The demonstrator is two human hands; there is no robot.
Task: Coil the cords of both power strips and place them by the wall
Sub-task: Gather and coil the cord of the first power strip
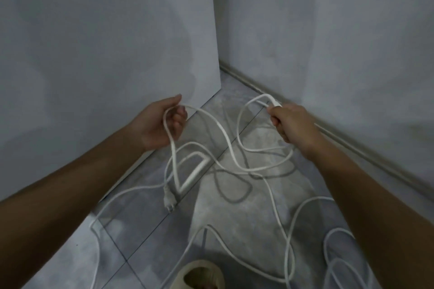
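Coiling looks barely started: the left hand point(162, 124) loosely curls its fingers round the cord point(227, 142) and the right hand point(291, 124) clenches a loop, while most of it sprawls across the floor point(234, 218) (neither strip coiled).

Indoor room corner, likely a home. Plain grey plastered wall point(352, 30) on the right, smooth white panel point(105, 42) on the left, meeting at a corner. Floor point(234, 223) is grey marbled tile with dark grout lines point(145, 236). Pale skirting point(340, 142) runs along the wall's foot. White cords point(278, 199) sprawl loose over the tiles. Beige slipper point(199, 272) at the bottom edge suggests domestic use. Dim light.
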